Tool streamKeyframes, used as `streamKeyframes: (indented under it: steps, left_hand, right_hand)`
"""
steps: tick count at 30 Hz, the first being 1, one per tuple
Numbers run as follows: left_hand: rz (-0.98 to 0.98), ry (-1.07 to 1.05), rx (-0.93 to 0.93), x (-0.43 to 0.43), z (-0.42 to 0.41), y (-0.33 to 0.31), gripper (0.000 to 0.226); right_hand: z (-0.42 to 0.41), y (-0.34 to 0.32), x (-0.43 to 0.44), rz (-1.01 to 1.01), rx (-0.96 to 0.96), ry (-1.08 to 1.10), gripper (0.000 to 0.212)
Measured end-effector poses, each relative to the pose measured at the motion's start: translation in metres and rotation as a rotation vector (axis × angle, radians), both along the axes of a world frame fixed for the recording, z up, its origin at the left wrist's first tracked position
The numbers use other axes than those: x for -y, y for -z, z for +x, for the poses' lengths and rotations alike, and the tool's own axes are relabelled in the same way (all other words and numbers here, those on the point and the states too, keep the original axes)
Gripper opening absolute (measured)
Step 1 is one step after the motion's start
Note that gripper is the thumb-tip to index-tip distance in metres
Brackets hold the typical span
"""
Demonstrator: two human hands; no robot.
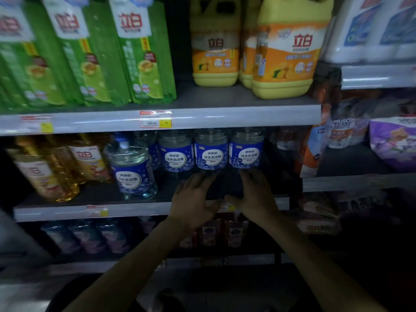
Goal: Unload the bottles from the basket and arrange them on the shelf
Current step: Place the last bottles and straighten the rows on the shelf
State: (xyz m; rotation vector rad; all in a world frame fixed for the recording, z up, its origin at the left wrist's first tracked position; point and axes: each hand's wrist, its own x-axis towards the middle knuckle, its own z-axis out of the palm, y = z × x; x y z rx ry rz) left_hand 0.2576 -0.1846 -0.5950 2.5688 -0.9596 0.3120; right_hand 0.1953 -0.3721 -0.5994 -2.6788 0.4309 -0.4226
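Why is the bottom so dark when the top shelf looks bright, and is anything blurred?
Head view: light reaches the top shelf, so the yellow jugs show bright; the green bottles at far left are smeared; the left hand, right hand and everything under the middle shelf lie in deep shadow; shelf edges bow slightly.

1. Grey metal shelving unit [225,95] across the whole view, its tiers running from 9 to 3 o'clock.
2. Pale front strip [247,117] on the upper tier, carrying red-and-yellow price tags [155,119] near centre and at 9 o'clock.
3. Stocked at 10 o'clock with green refill packs [144,52], at 1 o'clock with yellow jugs [286,55], at 9 o'clock with amber bottles [45,172].
4. Flanked at 3 o'clock by a neighbouring unit [378,76] with tiers at other heights, holding white packs [371,30] and a purple pack [394,140].
5. Dimly lit; brightest toward 12 o'clock, near black at 5 o'clock.
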Motion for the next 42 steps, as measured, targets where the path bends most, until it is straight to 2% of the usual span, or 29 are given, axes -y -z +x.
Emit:
streamKeyframes:
  steps: [3,13,19,26,32,37,42]
  left_hand:
    - [0.068,-0.042,0.032,-0.039,-0.008,-0.011,0.085]
    - [0.303,-0.249,0.040,-0.162,-0.057,-0.064,0.092]
    - [0.311,-0.404,0.055,-0.236,-0.092,-0.089,0.095]
    - [0.277,-0.634,0.040,-0.318,-0.124,-0.112,0.087]
    - [0.262,-0.776,0.050,-0.398,-0.151,-0.087,0.085]
    - [0.260,-0.891,0.071,-0.469,-0.182,-0.058,0.084]
    - [0.280,-0.975,-0.005,-0.517,-0.212,-0.034,0.085]
  right_hand:
    - [-0.013,-0.014,-0.022,-0.090,-0.015,-0.062,0.103]
    - [-0.029,-0.071,-0.113,-0.121,-0.110,-0.310,0.105]
    - [-0.032,-0.092,-0.185,-0.113,-0.069,-0.524,0.108]
    - [-0.019,-0.104,-0.251,-0.088,-0.039,-0.699,0.107]
    - [-0.019,-0.102,-0.325,-0.080,0.011,-0.863,0.105]
    - [-0.019,-0.100,-0.400,-0.095,-0.109,-0.937,0.099]
    - [-0.030,-0.089,-0.464,-0.239,-0.122,-1.025,0.097]
